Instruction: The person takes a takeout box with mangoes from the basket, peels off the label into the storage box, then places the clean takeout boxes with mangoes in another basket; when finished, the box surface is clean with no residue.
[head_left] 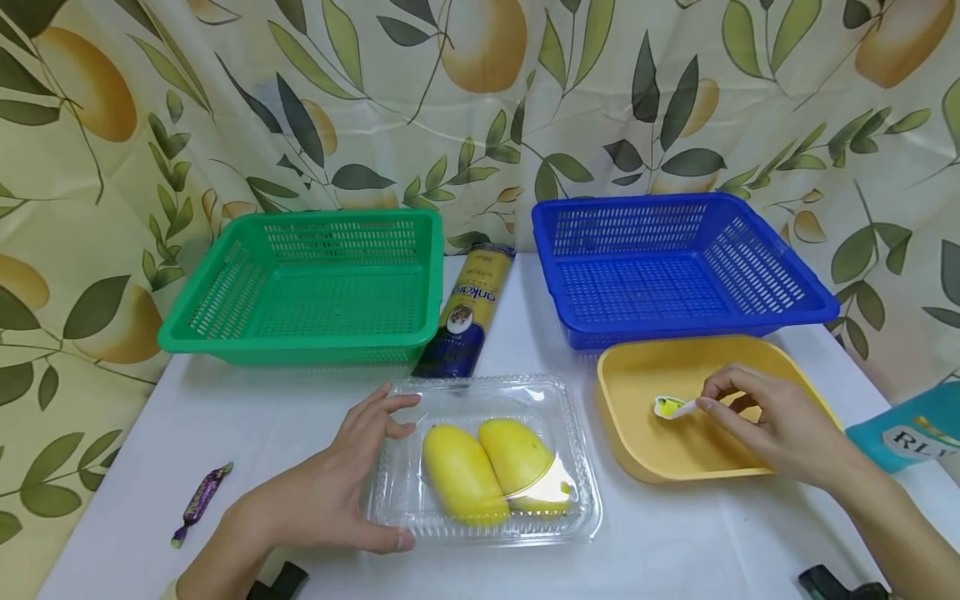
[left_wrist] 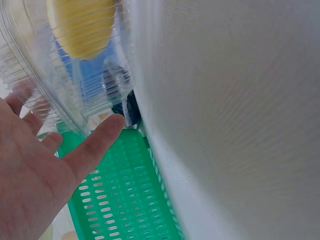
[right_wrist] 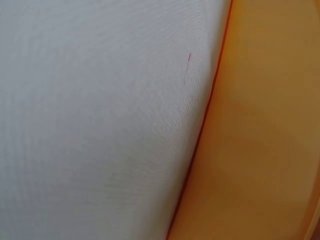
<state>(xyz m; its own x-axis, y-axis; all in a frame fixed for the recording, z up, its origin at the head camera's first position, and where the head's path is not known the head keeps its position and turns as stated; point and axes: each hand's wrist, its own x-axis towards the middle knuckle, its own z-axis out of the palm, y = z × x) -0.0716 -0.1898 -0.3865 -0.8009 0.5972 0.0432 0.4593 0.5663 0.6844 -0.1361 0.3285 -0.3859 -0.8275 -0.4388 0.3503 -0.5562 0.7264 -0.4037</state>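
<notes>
My left hand (head_left: 341, 487) rests at the left side of a clear plastic clamshell box (head_left: 393, 500), thumb at the near corner and fingers at the far one. In the left wrist view the same hand (left_wrist: 47, 160) has its fingers fairly straight beside the box (left_wrist: 80, 95). Two yellow mangoes (head_left: 465, 475) lie inside the box. Over the yellow tray (head_left: 637, 450), my right hand (head_left: 772, 425) pinches a small white stick-like thing with a yellow-green end (head_left: 667, 407); its kind is unclear. The right wrist view shows the tray's side (right_wrist: 260, 130) but no hand.
A green basket (head_left: 300, 354) stands at back left and a blue basket (head_left: 697, 325) at back right. Between them lies a gold-and-blue packet (head_left: 472, 308). A purple wrapped candy (head_left: 202, 504) lies at left, and a teal package (head_left: 907, 429) at the right edge.
</notes>
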